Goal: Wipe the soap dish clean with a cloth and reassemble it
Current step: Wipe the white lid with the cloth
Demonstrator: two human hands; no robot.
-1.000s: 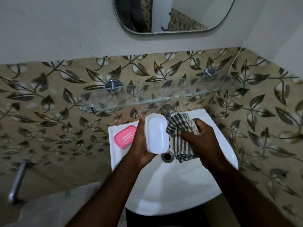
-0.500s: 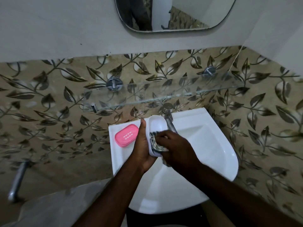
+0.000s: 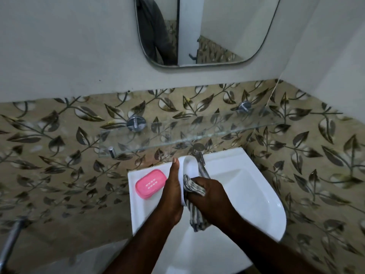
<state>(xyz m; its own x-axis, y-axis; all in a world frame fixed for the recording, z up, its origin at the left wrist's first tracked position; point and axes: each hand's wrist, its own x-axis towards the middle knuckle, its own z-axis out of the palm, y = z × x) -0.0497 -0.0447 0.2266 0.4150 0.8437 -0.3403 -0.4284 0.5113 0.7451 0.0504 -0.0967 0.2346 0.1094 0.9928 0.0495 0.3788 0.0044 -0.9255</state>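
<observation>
White soap dish shell upright in left hand grip; right hand fingers bunch striped cloth against it.

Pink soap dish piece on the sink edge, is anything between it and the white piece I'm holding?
Only your left hand, gripping the white piece, sits between it and the pink piece; the cloth is on its other side. Nothing else visible.
</observation>
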